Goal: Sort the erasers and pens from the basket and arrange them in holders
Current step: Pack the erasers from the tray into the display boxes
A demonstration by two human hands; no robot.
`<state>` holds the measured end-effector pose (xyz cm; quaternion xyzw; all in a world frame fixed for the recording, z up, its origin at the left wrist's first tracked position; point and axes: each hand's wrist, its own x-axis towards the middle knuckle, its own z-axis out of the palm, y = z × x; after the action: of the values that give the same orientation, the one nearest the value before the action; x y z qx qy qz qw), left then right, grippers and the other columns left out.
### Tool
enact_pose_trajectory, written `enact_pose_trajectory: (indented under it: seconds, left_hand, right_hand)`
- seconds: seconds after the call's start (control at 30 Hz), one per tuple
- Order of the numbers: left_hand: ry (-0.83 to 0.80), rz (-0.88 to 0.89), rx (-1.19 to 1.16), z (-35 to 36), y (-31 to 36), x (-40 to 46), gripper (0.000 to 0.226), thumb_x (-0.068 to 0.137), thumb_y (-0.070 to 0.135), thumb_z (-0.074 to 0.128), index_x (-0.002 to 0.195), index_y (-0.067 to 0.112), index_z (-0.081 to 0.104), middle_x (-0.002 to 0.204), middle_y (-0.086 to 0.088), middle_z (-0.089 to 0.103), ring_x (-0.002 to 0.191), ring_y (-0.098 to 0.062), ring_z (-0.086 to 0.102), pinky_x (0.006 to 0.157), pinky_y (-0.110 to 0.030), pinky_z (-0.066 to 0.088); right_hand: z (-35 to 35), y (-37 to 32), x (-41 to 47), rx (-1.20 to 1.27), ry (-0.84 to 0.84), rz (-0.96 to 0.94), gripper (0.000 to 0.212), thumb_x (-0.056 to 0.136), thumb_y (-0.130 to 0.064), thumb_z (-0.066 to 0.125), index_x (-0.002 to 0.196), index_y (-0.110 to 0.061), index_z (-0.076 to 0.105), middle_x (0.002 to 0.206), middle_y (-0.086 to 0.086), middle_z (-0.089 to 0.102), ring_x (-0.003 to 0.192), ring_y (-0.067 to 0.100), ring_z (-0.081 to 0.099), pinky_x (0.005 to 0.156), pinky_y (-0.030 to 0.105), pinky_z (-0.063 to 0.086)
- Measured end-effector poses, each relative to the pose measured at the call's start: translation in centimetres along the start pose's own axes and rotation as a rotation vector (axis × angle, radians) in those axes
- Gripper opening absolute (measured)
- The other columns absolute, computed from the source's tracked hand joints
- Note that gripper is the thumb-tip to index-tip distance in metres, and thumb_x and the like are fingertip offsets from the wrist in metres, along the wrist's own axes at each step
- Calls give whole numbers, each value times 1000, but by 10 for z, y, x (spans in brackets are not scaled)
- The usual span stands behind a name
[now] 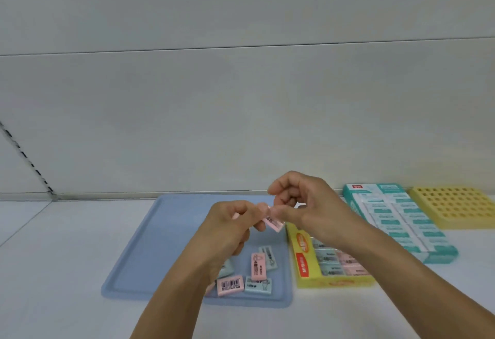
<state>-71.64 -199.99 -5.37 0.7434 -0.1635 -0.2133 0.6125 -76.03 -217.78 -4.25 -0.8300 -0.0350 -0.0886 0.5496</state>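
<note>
On the tabletop (67,245), the blue tray (160,231) at left carries loose erasers (258,266), pink and pale blue, each a small block in a printed sleeve; one shows a barcode. Above the tray both hands meet on a pink eraser (274,223): the left hand (230,227) pinches one end, the right hand (302,205) pinches the other with thumb and fingertips. It looks light and slightly soft, probably grippy rather than slick, so a pinch on the long sides should hold; the sleeve might slide. To the right, the yellow box (305,263) holds rows of erasers, then a teal box (353,205), then a yellow holder (455,205) with holes, likely for pens.
</note>
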Motion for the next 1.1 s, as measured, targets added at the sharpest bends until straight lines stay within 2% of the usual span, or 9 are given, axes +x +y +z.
enact_pose_trajectory:
  seconds: [0.13,0.3,0.43,0.53,0.63,0.87,0.93,1.0,1.1]
  left_hand:
    - [11,68,-136,35,10,10,25,94,26,60,81,10,74,41,12,47,38,-4,24,38,-16,22]
    - [-123,33,-157,74,5,13,27,92,31,62,82,8,72,43,12,48,39,-5,35,43,-14,32]
    - [-90,42,35,82,-6,17,7,91,24,66,88,22,72,81,-1,70,70,-15,63,73,-35,54]
    - [-71,75,155,82,-14,18,7,90,18,67,93,25,69,84,-1,62,70,-11,62,73,-33,55]
    - [-83,58,168,82,-18,18,10,90,16,67,92,25,68,80,1,61,75,-21,67,75,-40,56]
    - [-43,60,125,81,-17,20,6,92,27,63,92,26,69,80,4,67,77,-14,70,73,-32,59]
    - [-22,1,13,80,-15,21,21,95,38,55,91,23,68,73,4,66,62,-13,64,60,-30,56]
    - [-21,-71,-153,81,-12,21,31,98,43,47,96,20,68,69,7,62,50,-9,44,47,-21,41]
    - [-68,-79,-141,79,-11,20,26,98,44,48,97,26,67,66,15,62,49,-4,46,46,-18,41]
  right_hand:
    - [-32,-7,-20,-434,132,-97,22,70,-37,83,82,-28,66,74,-12,64,66,4,57,57,16,42]
    - [-54,-6,-51,-964,124,-211,15,79,-37,63,88,-25,63,81,-12,56,77,8,49,65,30,42]
    - [-70,6,-69,-1003,40,-34,20,78,-38,63,94,-27,64,92,-11,58,87,11,53,73,31,46]
    - [-71,21,-73,-1029,-175,89,26,81,-40,60,101,-25,65,102,-10,55,94,12,52,81,34,47]
    - [-67,34,-74,-1022,-244,108,27,85,-41,58,105,-24,67,106,-8,54,99,12,50,83,35,47]
    - [-66,41,-75,-1085,-182,100,25,89,-48,57,107,-35,69,101,-11,55,92,9,56,71,30,49]
    - [-64,43,-77,-1131,-168,91,26,89,-48,54,107,-36,69,102,-11,54,90,9,55,67,28,46]
    - [-64,43,-76,-1121,-151,103,26,88,-50,55,107,-36,68,103,-12,55,89,8,56,65,27,45]
    - [-62,41,-73,-1085,-167,122,29,86,-56,57,104,-35,63,101,-14,55,91,7,55,69,29,47]
